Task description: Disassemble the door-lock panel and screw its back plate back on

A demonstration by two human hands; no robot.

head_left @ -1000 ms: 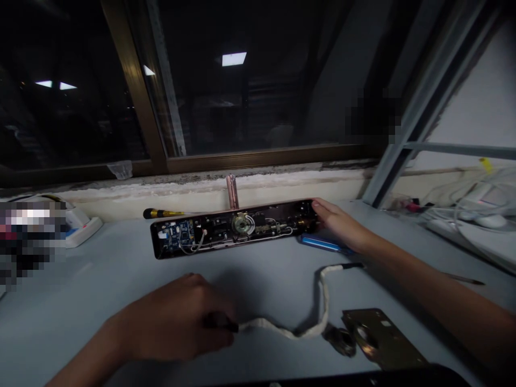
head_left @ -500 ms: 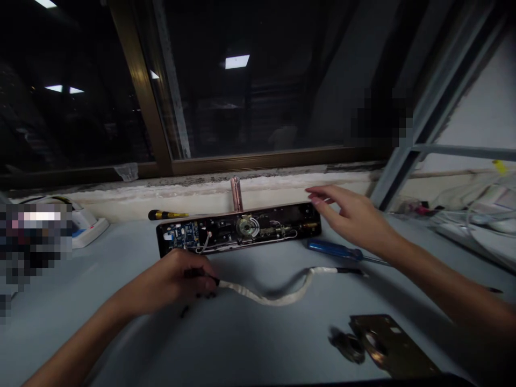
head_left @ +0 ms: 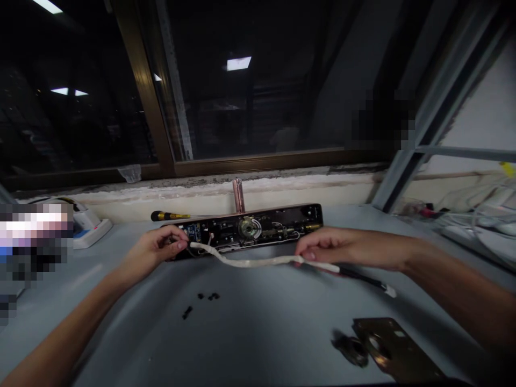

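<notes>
A white-sleeved cable (head_left: 250, 263) stretches between my two hands, in front of a long black housing (head_left: 266, 228) with a blue circuit board (head_left: 192, 232) and a round part inside. My left hand (head_left: 167, 244) pinches the cable's left end over the housing's left end. My right hand (head_left: 322, 248) is closed on the sleeve right of its middle, near the housing's right front corner. Beyond it hangs the cable's black end with a white connector (head_left: 390, 291). The tip of the left end is hidden by my fingers.
Behind the housing lie a yellow-black screwdriver (head_left: 169, 216) and a copper-coloured cylinder (head_left: 238, 196). Small black screws (head_left: 187, 312) sit front left. A metal plate (head_left: 397, 349) and a dark ring part (head_left: 355, 350) lie front right. Tangled cables (head_left: 484, 209) are at far right.
My left hand has moved up to the housing with the cable end. My right hand has come down and taken hold of the sleeve, which is now raised; the blue screwdriver is now hidden.
</notes>
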